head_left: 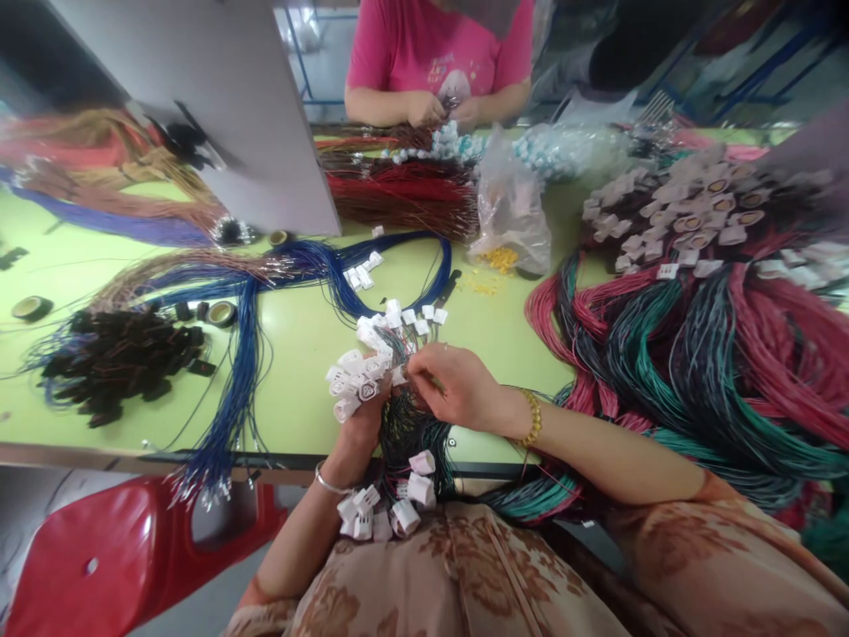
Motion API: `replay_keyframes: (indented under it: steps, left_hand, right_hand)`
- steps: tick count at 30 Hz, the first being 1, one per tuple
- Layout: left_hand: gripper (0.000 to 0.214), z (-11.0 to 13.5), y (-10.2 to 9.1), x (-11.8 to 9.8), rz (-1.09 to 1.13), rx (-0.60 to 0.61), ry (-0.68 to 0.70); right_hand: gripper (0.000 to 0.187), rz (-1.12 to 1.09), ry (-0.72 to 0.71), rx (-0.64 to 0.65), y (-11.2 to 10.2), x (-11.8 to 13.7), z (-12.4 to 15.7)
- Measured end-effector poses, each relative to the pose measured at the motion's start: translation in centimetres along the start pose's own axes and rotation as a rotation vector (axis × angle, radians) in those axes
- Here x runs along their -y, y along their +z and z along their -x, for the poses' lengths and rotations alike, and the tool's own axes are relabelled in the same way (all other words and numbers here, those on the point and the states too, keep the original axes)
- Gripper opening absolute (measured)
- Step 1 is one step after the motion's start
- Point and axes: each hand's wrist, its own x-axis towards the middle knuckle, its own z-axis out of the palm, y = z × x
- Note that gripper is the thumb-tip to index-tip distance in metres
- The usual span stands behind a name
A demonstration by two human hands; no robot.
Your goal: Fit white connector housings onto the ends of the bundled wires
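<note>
My left hand [366,420] is closed round a bundle of thin dark wires [408,433] tipped with white plastic connectors [362,372]. Those connectors fan out above and to the left of it and hide most of its fingers. My right hand [455,382] is at the bundle's right side, thumb and fingers pinched at a small white connector [399,375]. More white connectors [419,487] of the same wires hang at the table's front edge, against my clothes.
Blue wires [245,354] and a heap of black connectors [119,363] lie to the left. On the right are thick red, black and green wire bundles [663,354]. A plastic bag [510,212] with yellow bits stands behind. Across the table sits a person in pink [438,53].
</note>
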Motion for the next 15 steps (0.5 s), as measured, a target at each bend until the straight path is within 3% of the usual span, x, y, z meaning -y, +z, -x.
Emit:
replay_keyframes:
  steps: [3, 5, 8, 12, 15]
  left_hand:
    - [0.021, 0.1, 0.2, -0.3, 0.073, 0.002, -0.088]
    - [0.022, 0.3, 0.6, -0.9, 0.122, 0.004, -0.131]
    - [0.025, 0.5, 1.3, -2.0, 0.165, 0.001, -0.144]
    - [0.028, 0.5, 1.8, -2.7, 0.148, 0.016, -0.127]
    - [0.028, 0.3, 1.7, -2.4, 0.145, -0.002, -0.131]
  right_hand:
    - [0.017, 0.085, -0.050, 0.055, 0.6, -0.3, 0.3]
    - [0.016, 0.077, -0.009, 0.066, 1.0, -0.2, 0.3]
    - [0.014, -0.024, 0.127, 0.048, 1.2, 0.2, 0.2]
    - [0.011, -0.329, 0.371, -0.044, 0.9, 0.5, 0.0]
    - [0.013, -0.417, 0.416, -0.033, 0.7, 0.2, -0.2]
